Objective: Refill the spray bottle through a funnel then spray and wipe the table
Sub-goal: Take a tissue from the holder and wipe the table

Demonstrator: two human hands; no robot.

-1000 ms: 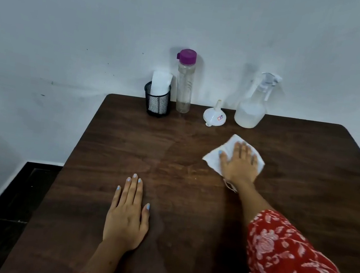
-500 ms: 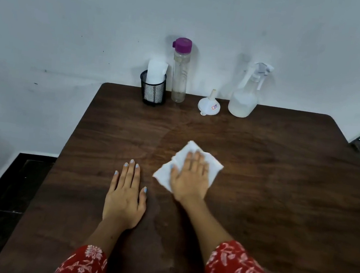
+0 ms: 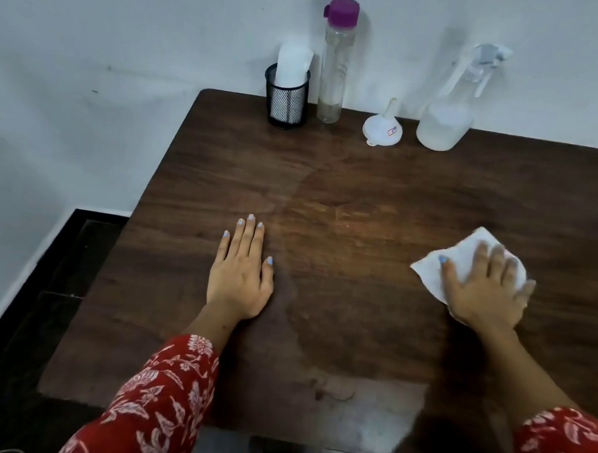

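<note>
My right hand presses flat on a white cloth at the right side of the dark wooden table; the hand is blurred by motion. My left hand lies flat on the table with fingers together, holding nothing. A damp sheen covers the middle of the tabletop. At the back edge stand the clear spray bottle with cloudy liquid, a small white funnel upside down, and a tall clear bottle with a purple cap.
A black mesh cup with white folded paper stands at the back left, next to the tall bottle. A white wall rises right behind the table. Dark floor lies to the left and below the near edge.
My right hand slid the cloth from the table's back centre toward me and leftward, then far over to the right. The left hand stayed put. The camera tilted down.
</note>
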